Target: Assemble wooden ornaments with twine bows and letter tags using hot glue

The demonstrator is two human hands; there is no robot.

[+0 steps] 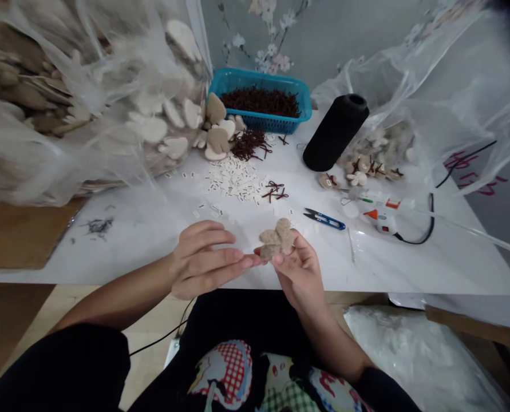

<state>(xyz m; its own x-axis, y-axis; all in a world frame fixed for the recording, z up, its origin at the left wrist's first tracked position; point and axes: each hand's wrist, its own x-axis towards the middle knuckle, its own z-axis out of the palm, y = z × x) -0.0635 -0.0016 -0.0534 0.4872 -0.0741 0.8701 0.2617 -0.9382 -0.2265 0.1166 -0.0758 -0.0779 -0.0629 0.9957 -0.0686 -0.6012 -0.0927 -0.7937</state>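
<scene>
Over the front of the table, my right hand (300, 266) pinches a beige felt flower-like piece (283, 232) between thumb and fingers. Its rounded petals point up and left. My left hand (207, 260) is stretched out flat from the left, fingers extended, and its fingertips reach the lower left edge of the piece. Whether they press on it I cannot tell. Beyond the hands lies a spread of small white labels (237, 182) with dark marks. Several dark brown bows (275, 191) lie right of the labels.
Blue-handled thread snips (324, 218), a white glue gun (386, 220) with its cord and a black thread cone (336, 133) are on the right. A blue basket (304, 103) of brown bows stands at the back. Large clear bags (121, 131) of felt pieces crowd the left.
</scene>
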